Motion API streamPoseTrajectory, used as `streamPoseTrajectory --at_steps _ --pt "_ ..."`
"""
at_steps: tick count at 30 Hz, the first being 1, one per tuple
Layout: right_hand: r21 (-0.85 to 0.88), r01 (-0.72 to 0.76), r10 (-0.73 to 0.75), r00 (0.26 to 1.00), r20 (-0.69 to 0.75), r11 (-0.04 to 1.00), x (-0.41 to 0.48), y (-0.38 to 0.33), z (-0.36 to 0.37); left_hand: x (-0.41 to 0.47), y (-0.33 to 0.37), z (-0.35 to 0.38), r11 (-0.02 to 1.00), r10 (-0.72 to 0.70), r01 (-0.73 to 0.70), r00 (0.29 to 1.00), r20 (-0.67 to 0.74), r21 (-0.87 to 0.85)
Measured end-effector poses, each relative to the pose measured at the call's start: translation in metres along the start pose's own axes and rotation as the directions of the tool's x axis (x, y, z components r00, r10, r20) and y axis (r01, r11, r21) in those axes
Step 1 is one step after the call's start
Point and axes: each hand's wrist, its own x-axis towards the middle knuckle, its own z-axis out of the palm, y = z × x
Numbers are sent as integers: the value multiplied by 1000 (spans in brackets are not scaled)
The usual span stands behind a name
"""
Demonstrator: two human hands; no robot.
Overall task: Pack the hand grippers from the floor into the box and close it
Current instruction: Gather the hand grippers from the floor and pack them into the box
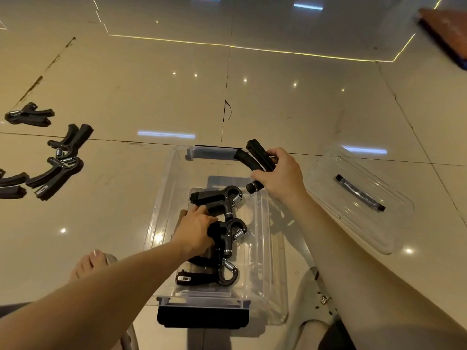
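A clear plastic box (274, 286) with black end latches stands open on the floor in front of me. Three black hand grippers with steel springs lie inside it in a row, the farthest one (219, 198) near the middle of the box. My left hand (195, 231) reaches into the box and holds the middle hand gripper (228, 234) by its handles. My right hand (280, 176) grips another black hand gripper (256, 160) above the box's far right corner. Several more hand grippers (60, 162) lie on the floor to the left.
The box's clear lid (353, 193) with a black handle lies on the floor to the right. My bare foot (92, 263) rests left of the box. A brown object (447, 31) sits at the far right. The floor is glossy beige tile.
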Motion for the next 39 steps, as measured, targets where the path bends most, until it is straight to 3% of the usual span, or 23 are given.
streamPoseTrajectory --at_steps 5,15,17,20,23,26,30,33,39 --pt "5 -1 0 1000 7 1000 0 0 1 -1 0 0 994 -68 65 997 -36 -84" --pt "-27 4 -4 1000 18 1000 -1 -1 -4 7 6 -17 990 -131 130 991 -1 -56" --pt "-38 21 -20 999 25 999 -5 -4 -7 13 10 -35 979 -142 134 989 -40 -151" --pt "-47 36 -35 999 35 998 -12 -11 -12 20 17 -74 910 -183 130 978 -100 -393" --pt "-61 67 -62 995 81 996 -18 -23 -18 18 21 -115 862 -173 55 966 -191 -505" --pt "-80 112 -94 975 202 991 -24 -38 -18 10 21 -148 812 -77 -41 981 -176 -582" --pt "-20 122 -113 959 258 992 -35 -49 -11 -4 21 -167 759 14 -24 1000 -21 -650" --pt "47 126 -134 956 260 991 -40 -54 -6 -13 17 -164 742 -1 -60 996 -91 -668" --pt "164 147 -187 947 262 975 -44 -59 -7 -25 12 -167 578 -47 -117 983 -177 -807"
